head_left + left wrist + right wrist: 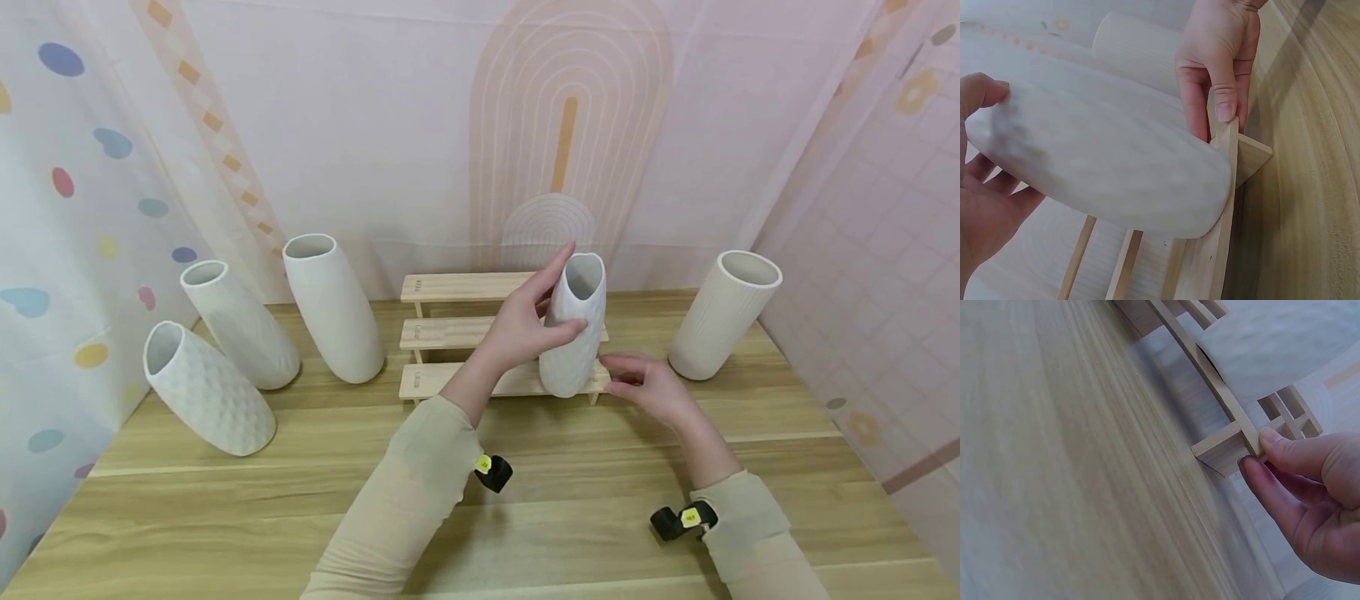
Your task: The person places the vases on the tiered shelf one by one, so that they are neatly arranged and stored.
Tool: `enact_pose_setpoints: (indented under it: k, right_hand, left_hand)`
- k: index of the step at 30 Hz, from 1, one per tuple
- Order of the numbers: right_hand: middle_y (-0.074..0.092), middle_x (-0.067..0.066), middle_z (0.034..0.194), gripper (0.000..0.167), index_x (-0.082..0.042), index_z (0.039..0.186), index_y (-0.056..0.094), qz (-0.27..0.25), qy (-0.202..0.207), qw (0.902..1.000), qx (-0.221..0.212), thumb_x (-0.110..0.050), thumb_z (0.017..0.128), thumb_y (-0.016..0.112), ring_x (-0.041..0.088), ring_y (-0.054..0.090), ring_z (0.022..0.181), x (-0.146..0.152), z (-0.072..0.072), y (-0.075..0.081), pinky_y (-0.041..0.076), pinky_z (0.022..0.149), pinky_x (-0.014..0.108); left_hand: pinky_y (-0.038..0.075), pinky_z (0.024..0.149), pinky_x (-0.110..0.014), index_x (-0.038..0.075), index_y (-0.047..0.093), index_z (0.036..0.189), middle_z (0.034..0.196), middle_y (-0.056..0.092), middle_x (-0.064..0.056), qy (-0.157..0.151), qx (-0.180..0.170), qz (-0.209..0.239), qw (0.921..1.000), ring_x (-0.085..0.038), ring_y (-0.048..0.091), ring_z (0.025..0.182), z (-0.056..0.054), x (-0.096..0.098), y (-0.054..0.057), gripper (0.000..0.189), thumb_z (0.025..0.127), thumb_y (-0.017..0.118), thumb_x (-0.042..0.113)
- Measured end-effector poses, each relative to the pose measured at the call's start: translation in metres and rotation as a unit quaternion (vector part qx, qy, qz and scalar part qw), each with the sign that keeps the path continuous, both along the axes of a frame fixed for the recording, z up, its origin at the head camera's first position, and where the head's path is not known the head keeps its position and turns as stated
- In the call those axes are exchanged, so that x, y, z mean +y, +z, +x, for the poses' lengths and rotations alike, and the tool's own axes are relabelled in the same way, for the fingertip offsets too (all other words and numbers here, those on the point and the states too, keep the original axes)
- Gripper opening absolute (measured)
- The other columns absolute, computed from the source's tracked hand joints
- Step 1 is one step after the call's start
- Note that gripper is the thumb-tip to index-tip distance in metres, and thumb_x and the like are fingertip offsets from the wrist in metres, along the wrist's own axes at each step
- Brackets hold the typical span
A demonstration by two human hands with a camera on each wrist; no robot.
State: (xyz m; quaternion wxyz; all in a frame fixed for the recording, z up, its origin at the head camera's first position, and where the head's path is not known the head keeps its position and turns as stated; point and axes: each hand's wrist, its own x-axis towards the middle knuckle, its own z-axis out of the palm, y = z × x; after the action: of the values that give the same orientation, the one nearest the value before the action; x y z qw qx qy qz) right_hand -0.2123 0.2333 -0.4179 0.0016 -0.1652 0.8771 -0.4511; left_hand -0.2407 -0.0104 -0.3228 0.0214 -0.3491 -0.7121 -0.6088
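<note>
1. Head view: the left hand (525, 321) grips a white textured vase (573, 325) around its body, thumb in front and fingers behind, its base standing on the lowest step of a stepped wooden rack (457, 333) on the table (525, 517). The vase leans slightly and stands near the step's right end; released carelessly, it could tip off the narrow slat. The right hand (648, 387) pinches that end of the rack. A tall ribbed vase (723, 315) stands near on the right, and a swinging elbow could knock it.

2. Left wrist view: the vase's base (1204, 200) overhangs the slat's front edge, so its footing looks thin. The fingers (1225, 94) of the right hand lie just beside it, and a nudge could shift the rack.

3. Right wrist view: the fingertips (1269, 440) hold only the slat's tip (1244, 434); a slip there would probably jolt the rack under the vase.
</note>
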Motion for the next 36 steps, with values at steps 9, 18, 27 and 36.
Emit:
enact_pose_setpoints:
  k: [9,18,27,36]
  right_hand:
    - [0.055,0.029,0.133,0.041,0.009,0.129,0.06,0.003,-0.001,1.0,-0.004,-0.002,0.091,0.069,0.04,0.062,0.107,0.0,0.0,0.0,0.052,0.09,0.045]
    - [0.053,0.029,0.135,0.042,0.009,0.13,0.059,-0.012,0.0,0.9997,-0.019,-0.004,0.092,0.07,0.039,0.062,0.108,-0.001,0.001,0.001,0.052,0.088,0.03]
    - [0.054,0.029,0.135,0.042,0.009,0.13,0.059,-0.003,-0.006,0.9999,-0.014,-0.004,0.092,0.07,0.038,0.063,0.107,0.0,0.002,0.002,0.052,0.089,0.038]
    - [0.053,0.028,0.135,0.042,0.009,0.13,0.059,-0.003,-0.007,0.9998,-0.017,-0.005,0.092,0.069,0.039,0.062,0.109,-0.001,0.002,0.003,0.052,0.09,0.043]
  left_hand:
    - [0.042,0.106,-0.042,0.024,0.029,0.157,0.148,0.047,-0.002,-0.003,-0.011,0.002,0.9999,-0.02,0.052,0.127,0.002,-0.012,-0.017,0.086,0.087,0.076,0.007]
    - [0.041,0.107,-0.043,0.013,0.039,0.153,0.139,0.056,-0.015,0.025,-0.019,-0.062,0.9976,-0.027,0.056,0.125,0.016,-0.061,-0.044,0.074,0.089,0.074,0.007]
    - [0.046,0.101,-0.05,0.002,0.044,0.148,0.132,0.06,-0.021,0.04,-0.005,-0.092,0.9949,-0.032,0.061,0.116,0.038,-0.128,-0.063,0.064,0.09,0.072,0.003]
    - [0.05,0.096,-0.045,0.003,0.046,0.147,0.129,0.063,-0.018,0.079,0.015,-0.114,0.9902,-0.031,0.064,0.112,0.07,-0.196,-0.083,0.064,0.088,0.071,-0.004]
